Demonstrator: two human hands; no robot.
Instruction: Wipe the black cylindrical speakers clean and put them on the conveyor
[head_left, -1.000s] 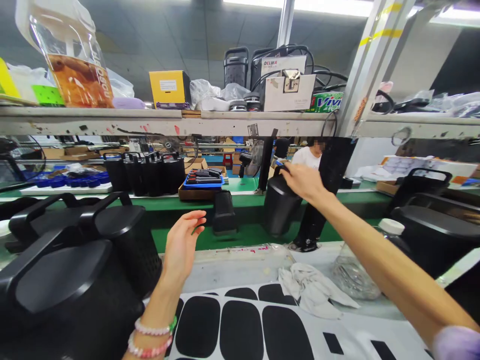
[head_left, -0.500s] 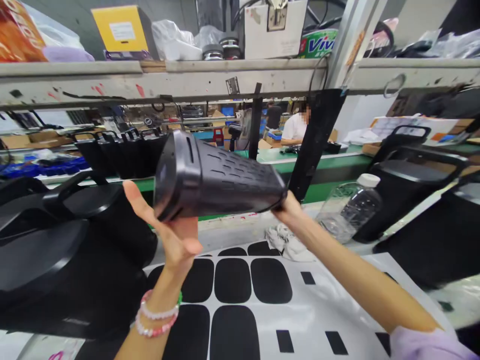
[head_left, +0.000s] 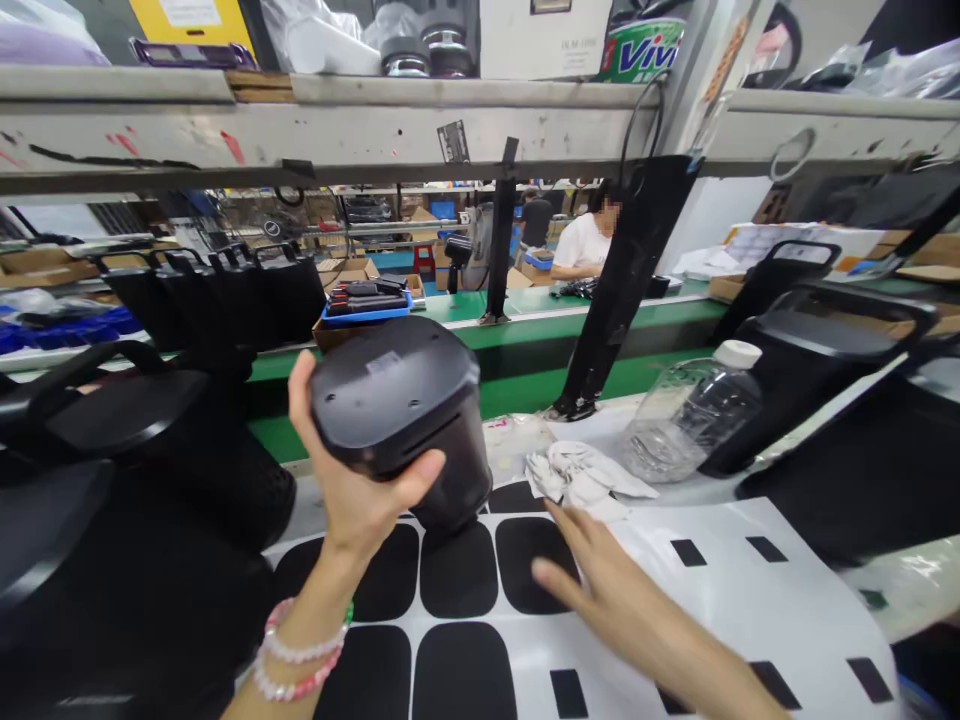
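My left hand point(head_left: 361, 500) grips a black plastic housing point(head_left: 397, 400) near its upper end, with the thumb in front and fingers round the far left side. The housing is upright but slightly tilted, its flat dark face with small holes and a pale label turned up toward me. Its lower end is just above or on the sheet; I cannot tell which. My right hand point(head_left: 600, 570) is apart from it, fingers stretched out over a white sheet point(head_left: 622, 650) bearing rounded black pads point(head_left: 459, 570). Slight blur covers the right hand.
Black cases with handles point(head_left: 172, 420) crowd the left; similar cases point(head_left: 832, 330) stand on the right. A clear plastic bottle point(head_left: 694, 415) and a crumpled white cloth point(head_left: 581, 470) lie beyond my right hand. A shelf point(head_left: 360, 130) crosses above. Behind, a person point(head_left: 585, 245) sits at a green bench.
The housing has swung from lying sideways to upright and moved lower. My right hand has let go of its narrow end and dropped toward the sheet. My left hand has closed round it.
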